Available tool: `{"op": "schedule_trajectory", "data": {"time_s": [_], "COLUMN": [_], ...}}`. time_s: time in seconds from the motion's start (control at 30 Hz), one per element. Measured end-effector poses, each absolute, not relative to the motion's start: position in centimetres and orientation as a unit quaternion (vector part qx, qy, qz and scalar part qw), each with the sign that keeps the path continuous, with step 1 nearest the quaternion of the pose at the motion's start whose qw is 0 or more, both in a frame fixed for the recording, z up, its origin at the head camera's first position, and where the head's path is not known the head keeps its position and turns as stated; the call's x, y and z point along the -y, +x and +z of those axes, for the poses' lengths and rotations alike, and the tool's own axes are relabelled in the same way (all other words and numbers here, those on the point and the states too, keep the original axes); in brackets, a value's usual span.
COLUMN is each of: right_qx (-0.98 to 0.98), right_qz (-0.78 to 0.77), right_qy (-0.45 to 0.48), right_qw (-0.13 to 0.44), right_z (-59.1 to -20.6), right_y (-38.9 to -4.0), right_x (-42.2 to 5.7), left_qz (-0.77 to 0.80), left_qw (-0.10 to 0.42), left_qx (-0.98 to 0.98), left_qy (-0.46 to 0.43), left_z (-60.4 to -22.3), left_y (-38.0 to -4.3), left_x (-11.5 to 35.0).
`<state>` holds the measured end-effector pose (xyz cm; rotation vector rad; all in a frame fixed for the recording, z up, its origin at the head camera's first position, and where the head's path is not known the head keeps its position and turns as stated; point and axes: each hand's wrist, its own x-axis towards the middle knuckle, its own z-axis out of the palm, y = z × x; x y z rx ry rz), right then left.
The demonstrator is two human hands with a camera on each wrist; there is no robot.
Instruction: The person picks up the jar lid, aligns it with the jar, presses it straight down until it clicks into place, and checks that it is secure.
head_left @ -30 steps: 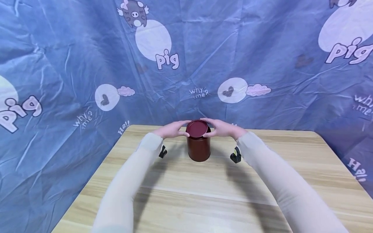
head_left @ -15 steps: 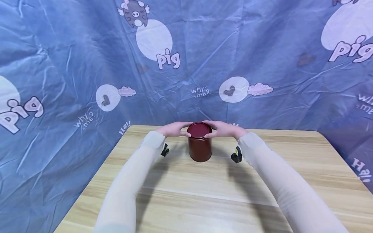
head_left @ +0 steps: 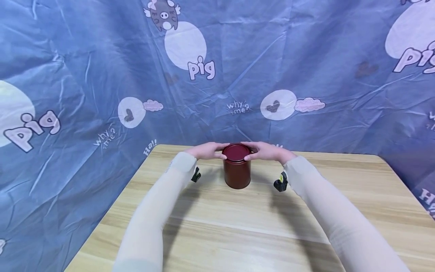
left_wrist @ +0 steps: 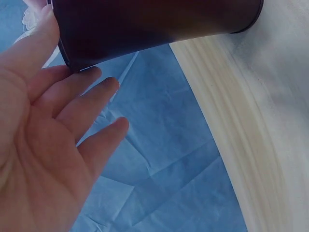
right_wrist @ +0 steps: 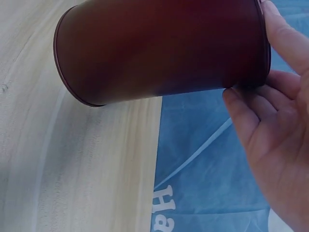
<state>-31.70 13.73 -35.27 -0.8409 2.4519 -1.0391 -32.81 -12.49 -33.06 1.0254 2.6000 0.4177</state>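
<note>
A dark red cylindrical canister [head_left: 237,175] stands upright on the wooden table, its round red lid [head_left: 236,152] sitting level on top. From the left, my left hand [head_left: 208,151] holds the lid's rim, thumb in front and fingers behind. My right hand [head_left: 268,152] grips the opposite side of the rim the same way. In the left wrist view the thumb and fingertips of the left hand [left_wrist: 53,130] are at the top edge of the canister [left_wrist: 154,24], the lower fingers spread loosely. The right wrist view has the right hand [right_wrist: 282,116] around the top end of the canister [right_wrist: 159,48].
The light wooden table [head_left: 217,234] extends toward me and to both sides. Behind it and at the sides hangs a blue printed cloth [head_left: 217,83], close to the table's back edge. Black wrist mounts [head_left: 280,182] hang below the sleeves.
The lid, raised slightly off the canister a second ago, has come down onto its top, both hands lowering with it. The whole view has shifted a little, so things appear further right.
</note>
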Motion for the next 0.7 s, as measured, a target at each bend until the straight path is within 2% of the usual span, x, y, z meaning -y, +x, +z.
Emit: {"op": "schedule_trajectory", "data": {"time_s": [0.7], "right_qx": [-0.865], "right_qz": [-0.39], "right_qy": [-0.266], "right_qw": [0.17], "right_z": [-36.18], "right_y": [-32.28], "right_x": [-14.2], "left_qz": [0.153], "left_qw": [0.144], "left_qx": [-0.913], "left_qy": [0.35], "left_z": [-33.47], "left_y": [-33.67], "left_x": [12.91]}}
